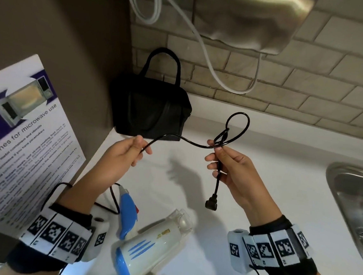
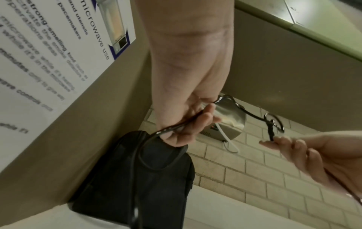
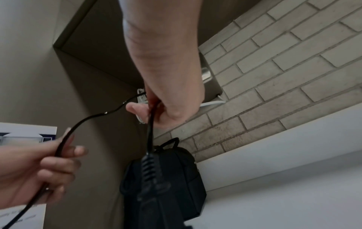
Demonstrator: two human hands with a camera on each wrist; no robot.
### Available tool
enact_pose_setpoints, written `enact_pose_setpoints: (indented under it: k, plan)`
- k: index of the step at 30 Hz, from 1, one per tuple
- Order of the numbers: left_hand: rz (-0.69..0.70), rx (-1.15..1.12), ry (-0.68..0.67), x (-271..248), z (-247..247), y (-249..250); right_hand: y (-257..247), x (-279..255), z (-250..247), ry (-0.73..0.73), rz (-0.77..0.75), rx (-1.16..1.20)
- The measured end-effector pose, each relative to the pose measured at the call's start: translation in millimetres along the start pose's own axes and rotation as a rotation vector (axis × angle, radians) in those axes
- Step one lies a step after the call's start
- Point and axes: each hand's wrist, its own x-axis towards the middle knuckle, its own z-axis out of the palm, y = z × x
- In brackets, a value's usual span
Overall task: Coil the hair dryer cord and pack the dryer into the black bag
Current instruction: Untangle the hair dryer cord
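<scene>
A white and blue hair dryer (image 1: 147, 240) lies on the white counter (image 1: 270, 175) between my wrists. Its black cord (image 1: 188, 142) rises from the dryer and spans both raised hands. My left hand (image 1: 132, 153) pinches the cord (image 2: 176, 126) between thumb and fingers. My right hand (image 1: 220, 157) pinches the cord (image 3: 150, 131) near its end, under a small loop (image 1: 238, 125). The plug (image 1: 211, 204) dangles below that hand. The black bag (image 1: 150, 109) stands upright in the back corner with its handles up; whether it is zipped I cannot tell.
A microwave guideline poster (image 1: 23, 139) leans on the brown side panel at left. A steel sink (image 1: 356, 205) is set in the counter at right. A metal dispenser (image 1: 255, 18) with white cables (image 1: 204, 46) hangs on the brick-tile wall above the bag.
</scene>
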Motion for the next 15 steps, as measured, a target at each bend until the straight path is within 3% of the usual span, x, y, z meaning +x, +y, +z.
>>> enact_pose_setpoints:
  k: [4,10,12,15]
  plan:
    - [0.096,-0.091,-0.153,-8.9,-2.2,20.6,4.0,0.2,0.7,0.036,0.052,-0.020]
    - [0.213,-0.163,0.002,-3.5,-8.7,39.9,14.7,2.0,-0.7,-0.045,0.137,-0.231]
    - [0.257,-0.122,0.012,-3.0,-7.6,46.4,16.4,3.2,-4.0,-0.083,0.161,-0.390]
    - [0.291,-0.059,-0.029,-3.8,-2.7,55.1,1.4,-0.7,-5.6,-0.040,0.131,-0.873]
